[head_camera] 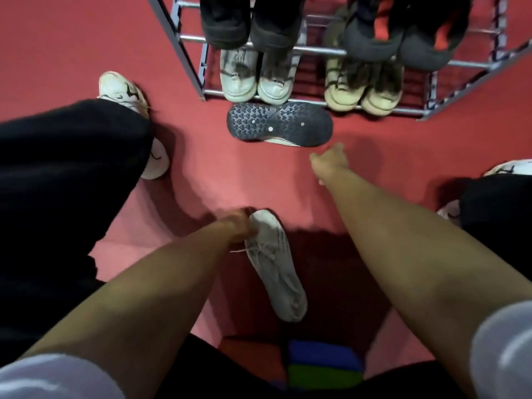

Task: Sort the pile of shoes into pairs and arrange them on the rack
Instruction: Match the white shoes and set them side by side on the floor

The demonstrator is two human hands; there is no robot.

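Note:
My left hand (237, 227) grips a white lace-up sneaker (276, 266) by its upper edge, low in the middle of the view. An overturned shoe (279, 123) with a dark treaded sole lies on the red floor just in front of the rack. My right hand (329, 161) reaches toward it with fingers loosely bent, a little short of its right end and holding nothing. The metal rack (316, 51) holds a white pair (256, 77) and a beige pair (364, 87) on the lower bars, with a black pair (250, 21) and a black-and-red pair (403, 36) above.
My legs in black trousers fill the left (66, 180) and right (498, 214) sides, with my own white sneakers (123, 92) on my feet. A blue and green object (324, 367) sits at the bottom centre. Red floor (244, 180) lies between my hands.

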